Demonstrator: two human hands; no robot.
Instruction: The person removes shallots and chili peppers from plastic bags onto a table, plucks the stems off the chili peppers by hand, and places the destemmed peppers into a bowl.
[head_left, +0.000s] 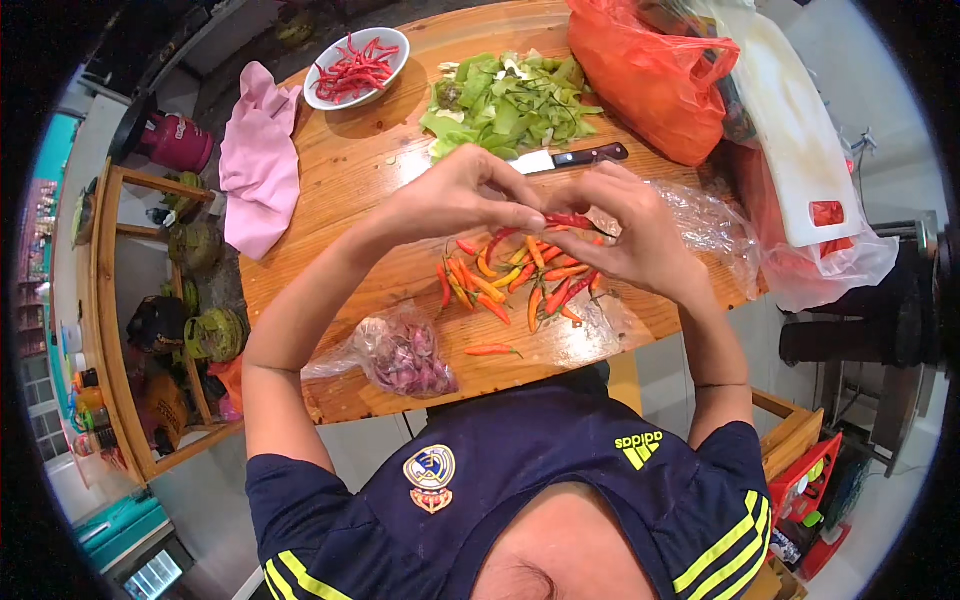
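Between my two hands a red chili pepper (571, 220) is stretched above the wooden table (352, 172). My left hand (469, 191) pinches one end with thumb and fingers; my right hand (626, 229) grips the other end, near the stem. Below them lies a loose heap of small orange, red and yellow chilies (491, 289), with one orange chili (491, 350) apart near the table edge. Beyond my hands a kitchen knife (574, 157) lies beside a pile of green peelings (510, 105). A white bowl (401, 56) at the back left holds long red chilies (356, 71).
A clear plastic bag of shallots (409, 352) lies at the near left edge, a pink cloth (259, 165) at the far left. At the right are an orange plastic bag (652, 82), a white cutting board (795, 127) and crumpled clear plastic (709, 232).
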